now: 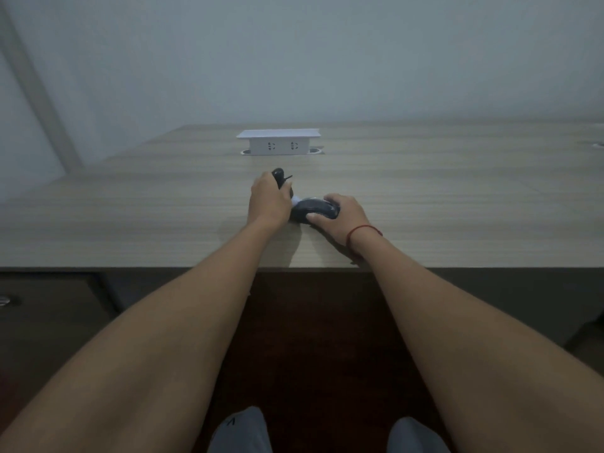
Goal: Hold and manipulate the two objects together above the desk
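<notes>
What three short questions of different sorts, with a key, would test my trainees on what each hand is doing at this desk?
1. True or false: the left hand lies flat and holds nothing.
2. Multiple choice: the right hand grips A) a white cup, B) the dark computer mouse, C) a pen.
3. Short answer: what stands at the far side of the wooden desk, beyond both hands?

Key:
1. False; its fingers curl round a small dark object whose kind is hard to tell.
2. B.
3. A white pop-up socket box with two outlets facing the person.
</notes>
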Tool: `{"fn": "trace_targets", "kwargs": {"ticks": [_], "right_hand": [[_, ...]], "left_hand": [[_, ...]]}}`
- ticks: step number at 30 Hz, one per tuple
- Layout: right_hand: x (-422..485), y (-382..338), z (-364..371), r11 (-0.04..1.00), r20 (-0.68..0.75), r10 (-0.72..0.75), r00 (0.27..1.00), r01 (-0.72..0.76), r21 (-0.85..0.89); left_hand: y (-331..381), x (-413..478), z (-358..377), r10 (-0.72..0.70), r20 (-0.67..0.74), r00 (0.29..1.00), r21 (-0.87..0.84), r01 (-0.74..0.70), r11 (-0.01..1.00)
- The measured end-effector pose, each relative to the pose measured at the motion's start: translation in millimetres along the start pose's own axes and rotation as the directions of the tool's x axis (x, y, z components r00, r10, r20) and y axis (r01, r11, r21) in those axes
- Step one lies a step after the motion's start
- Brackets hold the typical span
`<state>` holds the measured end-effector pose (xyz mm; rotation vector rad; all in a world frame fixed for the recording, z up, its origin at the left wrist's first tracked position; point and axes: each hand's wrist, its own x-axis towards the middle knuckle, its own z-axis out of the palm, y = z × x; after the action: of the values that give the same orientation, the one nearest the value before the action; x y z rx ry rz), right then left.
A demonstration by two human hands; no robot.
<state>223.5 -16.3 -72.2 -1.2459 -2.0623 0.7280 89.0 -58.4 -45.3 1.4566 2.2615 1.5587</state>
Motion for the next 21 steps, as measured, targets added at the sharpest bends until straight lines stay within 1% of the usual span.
{"fn": "trace_targets", "kwargs": {"ticks": [2, 3, 5, 7, 8, 10, 12, 13, 15, 17, 18, 19, 21], "right_hand": [[-1, 3, -9, 0.999, 0.065, -0.030, 0.997, 0.029, 0.024], [-1, 5, -14, 0.999, 0.087, -0.043, 0.995, 0.041, 0.030], [-1, 8, -19, 0.998, 0.127, -0.053, 0.991, 0.049, 0.035], [0, 12, -23, 0.998, 0.165, -0.060, 0.985, 0.056, 0.027], [1, 12, -25, 0.998, 0.177, -0.056, 0.983, 0.054, 0.015], [4, 12, -28, 0.999, 0.176, -0.034, 0.984, 0.031, 0.022], [6, 9, -24, 0.997, 0.129, 0.026, 0.991, -0.035, 0.067], [6, 7, -20, 0.994, 0.076, 0.079, 0.994, -0.085, 0.075], [8, 6, -7, 0.985, -0.056, 0.170, 0.984, -0.168, 0.038], [9, 6, 3, 0.981, -0.168, 0.184, 0.968, -0.193, -0.034], [10, 6, 6, 0.979, -0.201, 0.191, 0.961, -0.202, -0.039], [10, 4, 7, 0.979, -0.212, 0.196, 0.957, -0.204, -0.018], [11, 3, 7, 0.973, -0.176, 0.229, 0.957, -0.220, 0.069]], "left_hand": [[3, 1, -1, 0.022, -0.026, 0.999, -0.100, -0.024, 0.995], [2, 0, 1, 0.040, -0.023, 0.999, -0.118, -0.042, 0.992], [-5, -1, 5, 0.045, 0.020, 0.999, -0.074, -0.043, 0.996], [-13, 3, 4, -0.021, 0.042, 0.999, -0.031, 0.023, 0.999], [-14, 5, 3, -0.032, 0.039, 0.999, -0.014, 0.032, 0.999], [-13, 6, -1, 0.016, 0.013, 1.000, -0.013, -0.016, 1.000], [-12, 5, 0, 0.056, 0.009, 0.998, -0.057, -0.056, 0.997], [-14, 3, 1, 0.051, 0.026, 0.998, -0.064, -0.049, 0.997], [-20, 1, 5, 0.019, 0.064, 0.998, -0.002, -0.019, 1.000], [-24, 3, 5, 0.021, 0.064, 0.998, 0.048, -0.024, 0.999], [-23, 3, 3, 0.041, 0.042, 0.998, 0.021, -0.041, 0.999], [-19, 2, 1, 0.067, 0.008, 0.998, -0.024, -0.067, 0.997], [-11, 1, -1, 0.101, -0.040, 0.994, -0.106, -0.105, 0.989]]}}
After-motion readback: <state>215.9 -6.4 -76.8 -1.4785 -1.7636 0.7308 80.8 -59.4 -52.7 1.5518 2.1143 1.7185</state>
